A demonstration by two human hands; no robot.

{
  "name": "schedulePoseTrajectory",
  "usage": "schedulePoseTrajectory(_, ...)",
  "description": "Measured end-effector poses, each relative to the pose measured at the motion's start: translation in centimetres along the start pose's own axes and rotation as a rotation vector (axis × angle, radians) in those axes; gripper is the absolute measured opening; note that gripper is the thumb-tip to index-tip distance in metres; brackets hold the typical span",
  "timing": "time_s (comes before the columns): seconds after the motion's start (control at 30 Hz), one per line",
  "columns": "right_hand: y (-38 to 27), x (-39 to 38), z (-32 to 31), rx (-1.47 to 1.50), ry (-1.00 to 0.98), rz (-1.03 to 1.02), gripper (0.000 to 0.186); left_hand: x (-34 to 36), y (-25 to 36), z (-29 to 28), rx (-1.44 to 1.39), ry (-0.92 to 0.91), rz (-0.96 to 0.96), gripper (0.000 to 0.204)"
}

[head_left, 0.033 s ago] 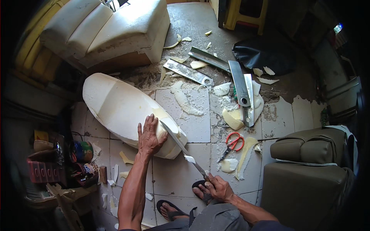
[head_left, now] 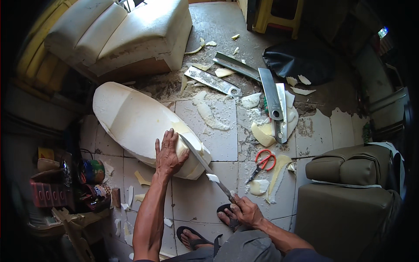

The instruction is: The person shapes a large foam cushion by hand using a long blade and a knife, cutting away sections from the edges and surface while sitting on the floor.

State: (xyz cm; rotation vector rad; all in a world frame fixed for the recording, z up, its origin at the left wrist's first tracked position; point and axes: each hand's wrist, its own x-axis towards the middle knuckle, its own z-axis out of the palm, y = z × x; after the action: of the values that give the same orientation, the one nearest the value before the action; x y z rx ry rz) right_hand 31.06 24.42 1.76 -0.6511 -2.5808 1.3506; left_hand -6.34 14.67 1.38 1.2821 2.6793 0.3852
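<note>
A long cream foam block shaped like a seat (head_left: 131, 113) lies diagonally on the tiles. My left hand (head_left: 168, 153) presses flat on its near right part, fingers apart. My right hand (head_left: 246, 212), lower right, is closed round the handle end of a long narrow metal blade (head_left: 201, 161), which reaches up to the foam beside my left fingertips. A small white sliver (head_left: 213, 178) rests on the blade. Red-handled scissors (head_left: 266, 159) lie right of the blade among pale foam scraps (head_left: 262, 133).
Flat metal bars (head_left: 273, 94) lie beyond the scissors, near black sheeting (head_left: 292, 61). A white padded seat (head_left: 135, 39) stands at the back left, olive cushions (head_left: 345, 209) at the right, containers of tools (head_left: 50, 192) at the left, a yellow stool (head_left: 279, 19) at the back.
</note>
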Motion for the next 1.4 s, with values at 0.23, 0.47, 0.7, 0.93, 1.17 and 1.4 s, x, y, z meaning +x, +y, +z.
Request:
schedulePoseTrajectory(0.23, 0.9, -0.4, -0.1, -0.043, 0.025, -0.005, 0.047, 0.6, 0.3, -0.1, 0.015, 0.012, 0.013, 0.083)
schedulePoseTrajectory(0.47, 0.3, -1.4, 0.2, -0.002, -0.015, -0.021, 0.052, 0.3, -0.3, 0.4, 0.023, -0.001, 0.015, 0.088)
schedulePoseTrajectory(0.7, 1.9, -1.1, 0.5, -0.006, 0.001, -0.038, 0.049, 0.7, 0.3, 0.1, 0.025, -0.007, 0.001, 0.084)
schedulePoseTrajectory(0.93, 0.0, 3.6, -0.2, -0.119, -0.061, -0.23, 0.05, 0.0, 0.7, 0.0, -0.016, -0.02, 0.006, 0.079)
schedulePoseTrajectory(1.17, 0.8, 4.7, 1.1, -0.065, -0.043, -0.021, 0.047, 0.3, 0.2, 0.5, 0.035, -0.027, 0.0, 0.083)
schedulePoseTrajectory(1.4, 0.3, 4.0, -0.1, -0.107, -0.068, -0.013, 0.046, 0.1, 0.3, 0.2, 0.015, -0.011, 0.007, 0.084)
